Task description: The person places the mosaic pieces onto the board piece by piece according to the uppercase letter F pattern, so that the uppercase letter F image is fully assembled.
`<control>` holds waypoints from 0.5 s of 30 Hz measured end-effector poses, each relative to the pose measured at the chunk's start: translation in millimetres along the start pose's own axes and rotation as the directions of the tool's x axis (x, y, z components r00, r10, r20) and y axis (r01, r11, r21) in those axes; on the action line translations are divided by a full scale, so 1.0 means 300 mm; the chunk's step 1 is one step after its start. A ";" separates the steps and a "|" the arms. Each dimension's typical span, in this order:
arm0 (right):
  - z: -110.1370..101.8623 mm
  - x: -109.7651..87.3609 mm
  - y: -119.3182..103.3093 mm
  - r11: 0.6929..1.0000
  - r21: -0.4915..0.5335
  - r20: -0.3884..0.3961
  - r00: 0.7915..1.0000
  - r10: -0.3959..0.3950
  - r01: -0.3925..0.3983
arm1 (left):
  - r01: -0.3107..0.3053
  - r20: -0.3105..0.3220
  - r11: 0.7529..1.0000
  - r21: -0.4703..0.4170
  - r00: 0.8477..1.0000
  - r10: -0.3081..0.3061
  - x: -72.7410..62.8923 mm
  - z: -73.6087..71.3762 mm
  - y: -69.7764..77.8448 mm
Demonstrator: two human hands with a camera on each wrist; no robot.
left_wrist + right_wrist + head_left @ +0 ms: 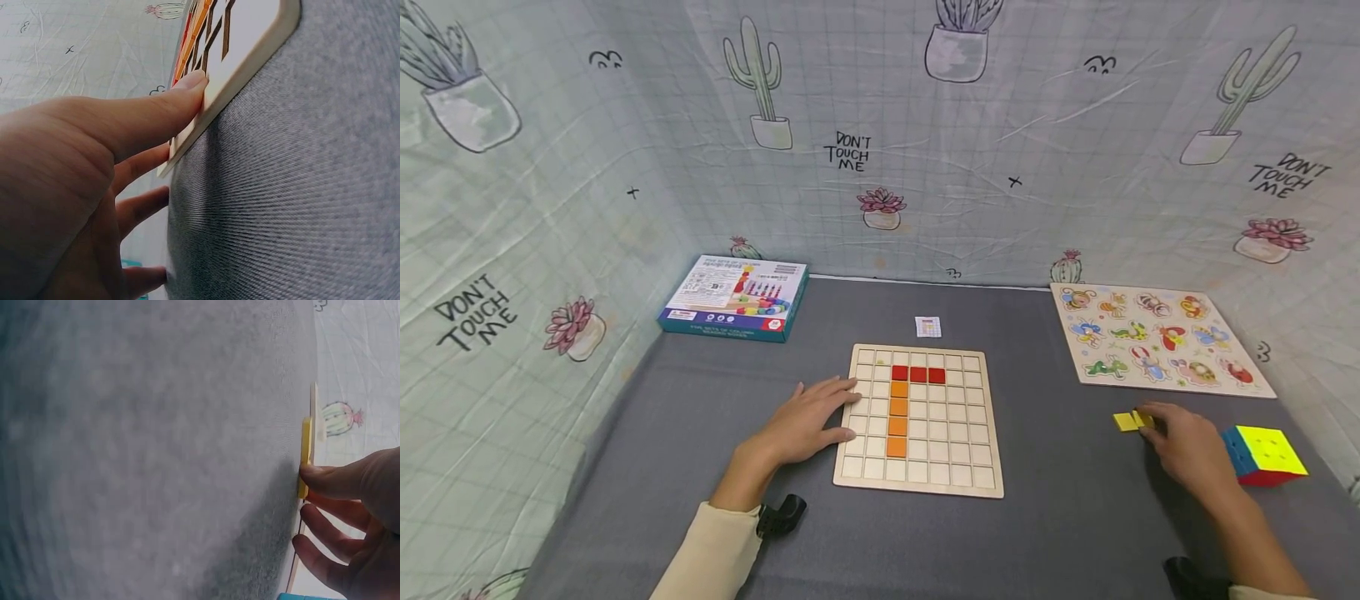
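Observation:
A wooden grid board (pixel 955 477) lies flat on the grey table, with three red tiles (pixel 918 375) in a row near its top and several orange tiles (pixel 898 407) in a column below the leftmost red one. My left hand (pixel 808 421) rests at the board's left edge; in the left wrist view its thumb (pixel 187 84) touches the rim, the other fingers spread out. Off to the right, my right hand (pixel 1191 450) pinches a small yellow tile (pixel 304 481) between thumb and index finger at the table surface. Another yellow tile (pixel 1125 422) lies just left of those fingertips.
A speed cube (pixel 1270 454) stands right of my right hand. Behind that hand lies an insect picture board (pixel 1157 337). A small printed pattern card (pixel 928 327) sits above the grid board, and a boxed toy set (pixel 735 297) lies at the back left. Printed cloth walls surround the table.

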State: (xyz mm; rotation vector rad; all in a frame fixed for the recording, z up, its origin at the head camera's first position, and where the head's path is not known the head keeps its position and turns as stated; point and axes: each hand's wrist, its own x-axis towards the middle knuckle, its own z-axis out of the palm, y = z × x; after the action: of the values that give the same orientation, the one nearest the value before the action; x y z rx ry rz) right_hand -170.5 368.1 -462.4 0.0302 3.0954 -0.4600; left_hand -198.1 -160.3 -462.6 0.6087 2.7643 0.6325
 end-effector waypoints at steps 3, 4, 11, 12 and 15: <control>0.006 -0.006 -0.002 1.000 -0.009 -0.048 0.999 0.012 -0.012 | -0.003 -0.003 1.000 0.002 1.000 0.003 0.002 0.002 -0.002; 0.008 -0.007 -0.003 1.000 -0.007 -0.059 0.998 0.014 -0.014 | -0.004 -0.005 1.000 0.001 1.000 0.004 0.002 0.002 -0.002; 0.007 -0.005 -0.007 0.999 0.020 -0.079 0.996 0.048 -0.046 | -0.011 -0.004 1.000 -0.007 1.000 0.011 0.004 0.002 -0.003; 0.007 -0.005 -0.007 0.998 0.022 -0.079 0.995 0.053 -0.051 | -0.011 -0.004 1.000 -0.007 1.000 0.011 0.004 0.002 -0.003; 0.006 -0.004 -0.006 0.998 0.027 -0.084 0.995 0.062 -0.060 | -0.011 -0.002 1.000 -0.006 1.000 0.011 0.005 0.003 -0.004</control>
State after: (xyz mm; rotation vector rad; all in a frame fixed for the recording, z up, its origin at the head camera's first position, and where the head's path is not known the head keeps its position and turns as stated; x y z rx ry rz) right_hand -169.4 365.9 -463.7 0.1476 3.1606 -0.5080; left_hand -199.5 -160.2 -463.9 0.6232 2.7615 0.6441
